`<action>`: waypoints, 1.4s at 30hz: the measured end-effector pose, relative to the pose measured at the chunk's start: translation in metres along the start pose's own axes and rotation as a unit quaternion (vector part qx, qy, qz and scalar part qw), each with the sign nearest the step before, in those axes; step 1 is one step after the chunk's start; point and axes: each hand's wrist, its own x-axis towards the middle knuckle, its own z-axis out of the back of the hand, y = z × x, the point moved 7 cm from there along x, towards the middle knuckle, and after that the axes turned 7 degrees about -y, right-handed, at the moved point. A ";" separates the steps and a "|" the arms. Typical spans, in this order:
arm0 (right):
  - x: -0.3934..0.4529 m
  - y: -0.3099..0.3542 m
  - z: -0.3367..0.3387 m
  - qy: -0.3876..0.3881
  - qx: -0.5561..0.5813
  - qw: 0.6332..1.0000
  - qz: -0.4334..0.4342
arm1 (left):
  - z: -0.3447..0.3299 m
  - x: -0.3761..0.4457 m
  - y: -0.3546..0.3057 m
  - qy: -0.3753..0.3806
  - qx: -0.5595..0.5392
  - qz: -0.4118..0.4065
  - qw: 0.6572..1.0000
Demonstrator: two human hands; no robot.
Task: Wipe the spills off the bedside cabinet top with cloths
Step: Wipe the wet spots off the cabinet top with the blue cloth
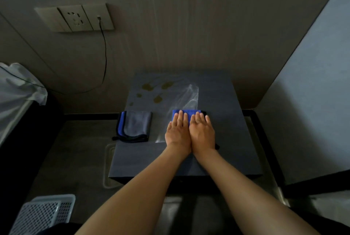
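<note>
The dark grey bedside cabinet top fills the middle of the view. Several yellowish-brown spills lie on its far left part. My left hand and my right hand lie flat side by side, palms down, pressing a blue cloth onto the top; only its far edge and a black corner show past my fingers. A shiny wet streak runs from the cloth toward the wall. A second folded cloth, grey with blue and black edging, lies at the left edge of the top.
A wall socket panel with a black cable plugged in hangs at the upper left. A white perforated basket stands on the floor at the lower left. A bed with white bedding is at the left; a pale wall rises at the right.
</note>
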 end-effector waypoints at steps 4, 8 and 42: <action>0.049 -0.009 -0.008 -0.015 -0.003 1.000 -0.003 | 0.007 0.051 0.001 -0.009 0.010 0.001 1.000; 0.102 -0.020 -0.019 -0.021 -0.006 1.000 -0.006 | 0.015 0.105 0.003 -0.019 0.016 0.006 1.000; 0.140 0.040 -0.009 -0.017 0.026 0.999 0.017 | 0.034 0.127 0.070 0.034 0.049 0.006 0.998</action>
